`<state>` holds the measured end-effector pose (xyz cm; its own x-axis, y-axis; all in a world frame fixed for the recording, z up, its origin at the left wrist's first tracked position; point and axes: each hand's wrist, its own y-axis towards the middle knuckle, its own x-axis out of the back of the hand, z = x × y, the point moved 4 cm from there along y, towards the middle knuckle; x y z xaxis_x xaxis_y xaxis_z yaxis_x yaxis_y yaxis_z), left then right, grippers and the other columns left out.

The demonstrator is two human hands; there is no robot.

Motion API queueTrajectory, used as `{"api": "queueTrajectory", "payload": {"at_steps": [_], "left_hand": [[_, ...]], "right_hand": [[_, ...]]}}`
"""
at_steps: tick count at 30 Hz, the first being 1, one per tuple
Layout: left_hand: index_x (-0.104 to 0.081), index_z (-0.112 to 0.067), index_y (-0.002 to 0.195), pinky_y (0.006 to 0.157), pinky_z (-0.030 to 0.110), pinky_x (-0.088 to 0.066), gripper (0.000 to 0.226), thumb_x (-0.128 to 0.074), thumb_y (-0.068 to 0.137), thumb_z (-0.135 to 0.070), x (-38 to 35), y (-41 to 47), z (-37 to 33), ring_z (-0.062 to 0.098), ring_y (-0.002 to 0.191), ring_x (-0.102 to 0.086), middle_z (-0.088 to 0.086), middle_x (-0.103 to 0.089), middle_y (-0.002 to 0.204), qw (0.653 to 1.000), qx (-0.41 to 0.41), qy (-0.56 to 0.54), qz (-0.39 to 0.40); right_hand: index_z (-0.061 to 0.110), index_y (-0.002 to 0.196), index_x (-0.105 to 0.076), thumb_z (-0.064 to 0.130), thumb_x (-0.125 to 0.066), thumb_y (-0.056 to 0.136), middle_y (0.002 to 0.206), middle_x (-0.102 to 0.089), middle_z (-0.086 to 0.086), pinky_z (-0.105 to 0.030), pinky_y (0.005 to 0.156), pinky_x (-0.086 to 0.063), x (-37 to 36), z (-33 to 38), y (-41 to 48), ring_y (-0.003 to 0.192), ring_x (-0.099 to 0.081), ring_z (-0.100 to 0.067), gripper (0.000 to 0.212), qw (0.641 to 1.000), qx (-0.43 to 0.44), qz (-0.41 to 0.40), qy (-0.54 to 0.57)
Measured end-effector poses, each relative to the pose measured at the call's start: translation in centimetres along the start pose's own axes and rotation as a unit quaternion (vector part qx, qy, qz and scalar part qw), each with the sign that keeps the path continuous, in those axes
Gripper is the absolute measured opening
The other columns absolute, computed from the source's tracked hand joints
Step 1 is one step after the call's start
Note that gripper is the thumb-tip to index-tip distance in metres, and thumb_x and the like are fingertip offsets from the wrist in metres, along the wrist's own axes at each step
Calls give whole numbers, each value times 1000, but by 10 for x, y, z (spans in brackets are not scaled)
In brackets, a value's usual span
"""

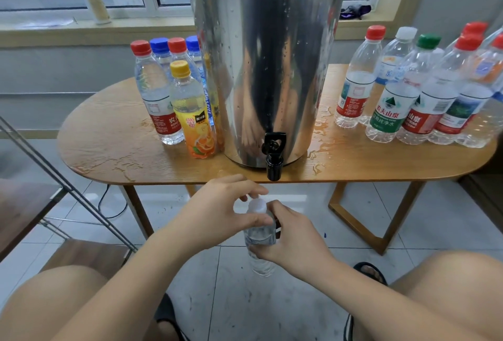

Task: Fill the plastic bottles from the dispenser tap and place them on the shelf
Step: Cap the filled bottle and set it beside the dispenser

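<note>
The right grip (296,242) wraps the clear bottle (260,236), held just below the worktop's (109,136) front edge, under the black tap (274,155). The left grip (223,210) pinches its white cap (257,205). At the right end a green label (388,116) reads 农夫山泉. Open tiled floor (245,300) lies beneath.

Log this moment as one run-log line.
left hand: pinches white cap | right hand: grips clear bottle | tap: no flow

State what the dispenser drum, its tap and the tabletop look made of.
Dispenser drum: polished metal, likely stainless steel; it mirrors the room. Tap: glossy black, probably plastic. Tabletop: wood or wood-look veneer, visible grain, wet patches.
</note>
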<state>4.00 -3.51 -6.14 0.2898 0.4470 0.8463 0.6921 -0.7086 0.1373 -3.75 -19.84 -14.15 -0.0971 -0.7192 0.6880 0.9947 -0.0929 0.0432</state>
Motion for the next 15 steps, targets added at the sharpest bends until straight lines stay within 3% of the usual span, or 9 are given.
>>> {"api": "queueTrajectory", "payload": {"at_steps": [2,4,9,15], "left_hand": [[-80,-35,113,80,33,-57,57,-66,81,-80,1,2,-1,4,94,-62,-20,-66,99,999,7,31,-17],[-80,-30,111,78,35,-57,57,-63,83,-77,0,3,-4,5,89,-61,-18,-64,96,998,6,52,-18],[-78,-35,126,87,36,-57,29,-75,99,-44,-4,5,-9,5,98,-60,-17,-62,106,999,-1,32,6],[-76,-39,135,104,31,-51,38,-70,105,-15,-10,4,-8,4,121,-57,-19,-65,127,999,-41,17,29]], "right_hand": [[38,100,-47,53,-87,70,98,-63,18,-36,75,-56,-1,0,0,90,-62,-10,52,1000,2,4,-6],[39,102,-49,54,-87,70,99,-64,20,-36,76,-56,-1,0,0,91,-63,-9,52,1000,1,7,-7],[41,109,-50,57,-85,69,102,-66,18,-37,79,-58,1,-3,0,94,-65,-9,56,1000,-11,5,-6],[39,130,-55,52,-87,70,108,-70,14,-32,82,-58,8,-2,-1,99,-66,-8,69,1000,-24,-2,-12]]}}
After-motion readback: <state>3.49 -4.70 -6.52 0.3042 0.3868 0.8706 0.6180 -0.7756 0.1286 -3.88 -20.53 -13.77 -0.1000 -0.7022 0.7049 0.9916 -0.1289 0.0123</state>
